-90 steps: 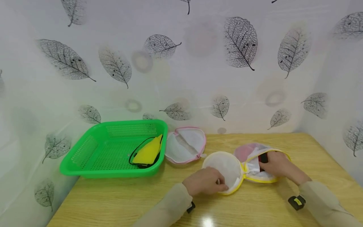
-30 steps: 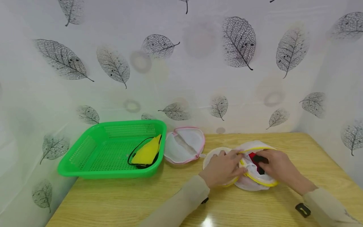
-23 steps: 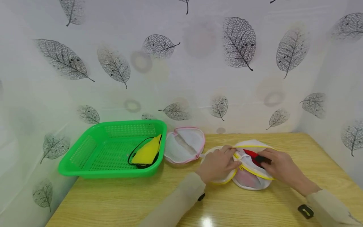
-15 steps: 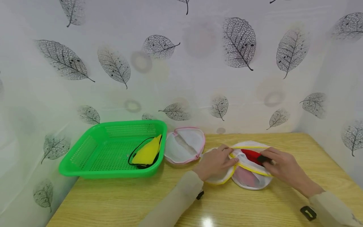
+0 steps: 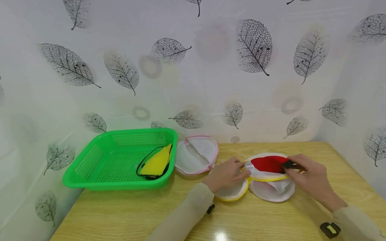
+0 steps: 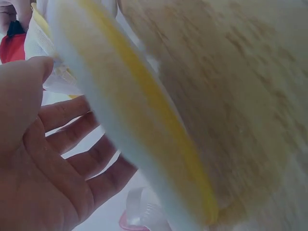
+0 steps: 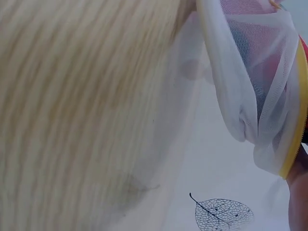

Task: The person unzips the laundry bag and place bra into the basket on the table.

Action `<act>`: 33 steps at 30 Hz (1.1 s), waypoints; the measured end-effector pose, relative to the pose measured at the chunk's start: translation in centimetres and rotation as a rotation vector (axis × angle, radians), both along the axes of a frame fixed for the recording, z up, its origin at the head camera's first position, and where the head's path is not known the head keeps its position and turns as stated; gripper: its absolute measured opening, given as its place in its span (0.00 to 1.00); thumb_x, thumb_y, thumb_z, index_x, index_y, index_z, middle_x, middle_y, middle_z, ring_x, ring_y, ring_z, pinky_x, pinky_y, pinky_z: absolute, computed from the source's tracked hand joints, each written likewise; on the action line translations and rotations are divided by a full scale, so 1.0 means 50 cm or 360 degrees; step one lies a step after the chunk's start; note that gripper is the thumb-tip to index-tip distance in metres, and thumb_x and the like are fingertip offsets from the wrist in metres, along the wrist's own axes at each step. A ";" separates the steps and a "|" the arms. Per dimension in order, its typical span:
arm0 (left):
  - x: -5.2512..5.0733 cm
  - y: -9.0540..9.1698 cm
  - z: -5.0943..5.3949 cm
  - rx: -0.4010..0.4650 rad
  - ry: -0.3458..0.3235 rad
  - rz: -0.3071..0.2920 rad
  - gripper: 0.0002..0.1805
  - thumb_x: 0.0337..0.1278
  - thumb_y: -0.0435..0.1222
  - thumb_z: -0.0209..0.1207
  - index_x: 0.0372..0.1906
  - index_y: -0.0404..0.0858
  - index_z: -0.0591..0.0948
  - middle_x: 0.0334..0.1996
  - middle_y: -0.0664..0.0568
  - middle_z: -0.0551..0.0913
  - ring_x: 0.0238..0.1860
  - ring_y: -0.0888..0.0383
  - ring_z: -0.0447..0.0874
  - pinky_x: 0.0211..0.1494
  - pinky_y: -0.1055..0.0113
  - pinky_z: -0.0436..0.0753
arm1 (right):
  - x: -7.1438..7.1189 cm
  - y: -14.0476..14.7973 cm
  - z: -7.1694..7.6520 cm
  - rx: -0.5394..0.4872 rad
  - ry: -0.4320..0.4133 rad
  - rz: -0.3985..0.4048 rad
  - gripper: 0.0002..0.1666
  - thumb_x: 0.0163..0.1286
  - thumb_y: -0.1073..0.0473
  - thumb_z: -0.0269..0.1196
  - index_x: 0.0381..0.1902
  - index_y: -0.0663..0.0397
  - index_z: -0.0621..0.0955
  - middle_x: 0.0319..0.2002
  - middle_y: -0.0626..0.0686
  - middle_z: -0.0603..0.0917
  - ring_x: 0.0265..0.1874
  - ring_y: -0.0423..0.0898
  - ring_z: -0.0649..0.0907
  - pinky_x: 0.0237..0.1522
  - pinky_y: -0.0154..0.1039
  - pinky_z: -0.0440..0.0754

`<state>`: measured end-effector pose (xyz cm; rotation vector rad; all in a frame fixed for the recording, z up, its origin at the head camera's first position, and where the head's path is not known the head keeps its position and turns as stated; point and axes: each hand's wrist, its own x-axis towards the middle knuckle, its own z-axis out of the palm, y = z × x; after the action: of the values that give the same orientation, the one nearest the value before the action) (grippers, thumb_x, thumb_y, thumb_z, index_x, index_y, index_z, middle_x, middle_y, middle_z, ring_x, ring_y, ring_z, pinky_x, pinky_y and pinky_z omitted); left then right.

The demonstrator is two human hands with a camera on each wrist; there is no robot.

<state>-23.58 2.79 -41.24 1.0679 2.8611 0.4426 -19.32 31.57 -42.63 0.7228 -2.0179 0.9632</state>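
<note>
A white mesh laundry bag (image 5: 269, 192) with a yellow zipper lies on the table, its round lid (image 5: 230, 192) folded out to the left. A red cloth piece with black trim (image 5: 268, 164) shows in its opening. My right hand (image 5: 312, 179) pinches the black end of that cloth at the bag's right side. My left hand (image 5: 224, 175) holds the bag by its edge near the zipper, thumb and forefinger on the mesh (image 6: 57, 79). In the right wrist view, the mesh wall (image 7: 269, 72) hangs in folds, with something dark and red visible through it.
A green plastic basket (image 5: 120, 185) stands at the left, with a yellow cloth piece with black cord (image 5: 156, 162) inside. Between basket and hands lies a pink-edged mesh laundry bag (image 5: 200, 154). A leaf-patterned curtain (image 5: 193, 73) hangs behind the wooden table (image 5: 135, 214).
My right hand has drawn the red cloth up out of the bag's inside and moved slightly right. The left hand has shifted from the lid to the zipper edge.
</note>
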 end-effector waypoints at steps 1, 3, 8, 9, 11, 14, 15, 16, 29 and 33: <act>0.001 0.000 0.000 -0.0002 0.0004 -0.0001 0.28 0.78 0.59 0.44 0.63 0.49 0.82 0.61 0.59 0.81 0.56 0.62 0.84 0.59 0.68 0.83 | 0.002 -0.001 0.001 -0.0028 -0.0016 -0.0020 0.22 0.41 0.84 0.70 0.37 0.69 0.87 0.37 0.40 0.86 0.38 0.20 0.83 0.34 0.17 0.80; 0.002 -0.001 -0.001 -0.0005 0.0007 -0.0001 0.28 0.78 0.60 0.44 0.63 0.49 0.82 0.62 0.59 0.81 0.58 0.62 0.84 0.59 0.67 0.83 | 0.005 -0.004 0.005 -0.0087 -0.0044 -0.0075 0.26 0.36 0.88 0.69 0.37 0.71 0.86 0.39 0.33 0.85 0.38 0.19 0.83 0.36 0.16 0.80; 0.006 0.001 -0.001 -0.0029 -0.0010 0.0014 0.28 0.77 0.60 0.45 0.65 0.50 0.81 0.64 0.59 0.81 0.61 0.62 0.83 0.62 0.66 0.82 | 0.013 -0.019 0.016 -0.0317 -0.0198 -0.0247 0.21 0.41 0.89 0.70 0.36 0.75 0.85 0.38 0.26 0.83 0.39 0.18 0.83 0.38 0.16 0.80; 0.007 0.001 -0.002 -0.0036 -0.0016 0.0017 0.28 0.77 0.60 0.45 0.65 0.50 0.81 0.64 0.59 0.80 0.61 0.62 0.83 0.62 0.66 0.82 | 0.014 -0.022 0.018 -0.0385 -0.0263 -0.0290 0.20 0.43 0.88 0.70 0.37 0.75 0.85 0.36 0.25 0.84 0.38 0.18 0.84 0.38 0.16 0.80; 0.007 0.000 -0.002 -0.0051 -0.0023 0.0019 0.28 0.77 0.60 0.45 0.66 0.50 0.81 0.64 0.59 0.80 0.60 0.62 0.83 0.62 0.67 0.82 | 0.016 -0.026 0.024 -0.0544 -0.0419 -0.0377 0.16 0.49 0.85 0.70 0.37 0.73 0.85 0.34 0.26 0.84 0.35 0.20 0.85 0.36 0.17 0.81; 0.007 0.000 -0.005 -0.0082 -0.0004 0.0008 0.28 0.77 0.59 0.45 0.65 0.50 0.81 0.63 0.58 0.81 0.60 0.62 0.83 0.62 0.68 0.82 | 0.016 -0.024 0.033 -0.0783 -0.0665 -0.0423 0.11 0.57 0.78 0.71 0.37 0.64 0.86 0.33 0.30 0.85 0.31 0.23 0.86 0.29 0.19 0.81; 0.006 -0.001 -0.005 -0.0092 0.0003 0.0005 0.28 0.77 0.59 0.45 0.65 0.50 0.81 0.63 0.58 0.81 0.60 0.62 0.83 0.62 0.69 0.81 | 0.015 -0.022 0.036 -0.0840 -0.0725 -0.0425 0.11 0.58 0.76 0.72 0.37 0.61 0.87 0.34 0.31 0.85 0.30 0.24 0.87 0.27 0.21 0.81; 0.006 -0.001 -0.005 -0.0104 0.0013 0.0000 0.27 0.77 0.59 0.45 0.65 0.50 0.81 0.64 0.58 0.81 0.60 0.62 0.83 0.62 0.69 0.81 | 0.014 -0.021 0.039 -0.0868 -0.0774 -0.0439 0.10 0.60 0.74 0.72 0.36 0.56 0.87 0.34 0.32 0.84 0.29 0.24 0.87 0.25 0.21 0.81; 0.006 -0.004 -0.016 -0.0070 0.0042 -0.0096 0.31 0.75 0.59 0.49 0.72 0.47 0.73 0.70 0.53 0.74 0.62 0.54 0.82 0.61 0.64 0.83 | 0.000 0.005 0.065 -0.1995 -0.0863 0.0083 0.11 0.61 0.78 0.68 0.37 0.60 0.87 0.34 0.47 0.87 0.26 0.42 0.90 0.31 0.34 0.88; 0.010 -0.014 -0.014 0.0016 -0.0009 -0.0155 0.32 0.76 0.58 0.49 0.75 0.47 0.69 0.73 0.52 0.71 0.65 0.54 0.80 0.64 0.63 0.81 | 0.002 0.016 0.077 -0.2047 -0.0763 0.0205 0.12 0.63 0.79 0.65 0.41 0.63 0.87 0.36 0.51 0.88 0.27 0.45 0.91 0.32 0.36 0.88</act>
<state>-23.08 2.07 -41.93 1.1993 2.7894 0.4527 -19.21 32.38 -38.76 -0.1252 -1.2284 2.2866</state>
